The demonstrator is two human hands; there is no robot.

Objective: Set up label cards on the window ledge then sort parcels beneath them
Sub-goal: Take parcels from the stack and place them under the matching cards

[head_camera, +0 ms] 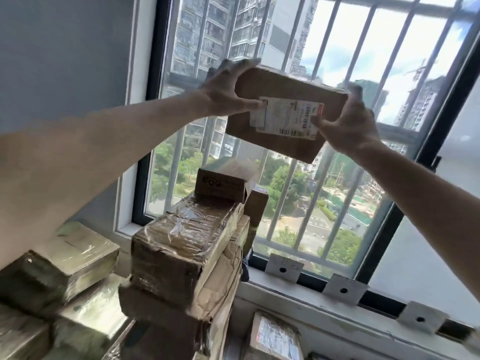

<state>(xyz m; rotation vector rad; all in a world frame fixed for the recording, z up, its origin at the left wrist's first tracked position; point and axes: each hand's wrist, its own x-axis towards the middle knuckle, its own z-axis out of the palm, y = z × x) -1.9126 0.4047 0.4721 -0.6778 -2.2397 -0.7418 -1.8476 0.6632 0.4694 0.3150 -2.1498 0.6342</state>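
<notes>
Two hands, left [225,90] and right [349,126], each with a clenched grip on opposite ends of a flat brown cardboard parcel [280,110], hold it aloft before the barred window at 12 o'clock. Its white shipping label [287,116] carries a barcode; print too blurred to read. Three white square label cards [283,267], each with a dark centre dot, stand on the window ledge [311,300] at 5 o'clock; tape-wrapped boxes [181,242] stack at 7 o'clock.

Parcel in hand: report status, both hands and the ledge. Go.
Left hand and right hand both grip the labelled parcel, raised before the window. Three label cards on the ledge. Stacked parcels at left, none blocking.
</notes>
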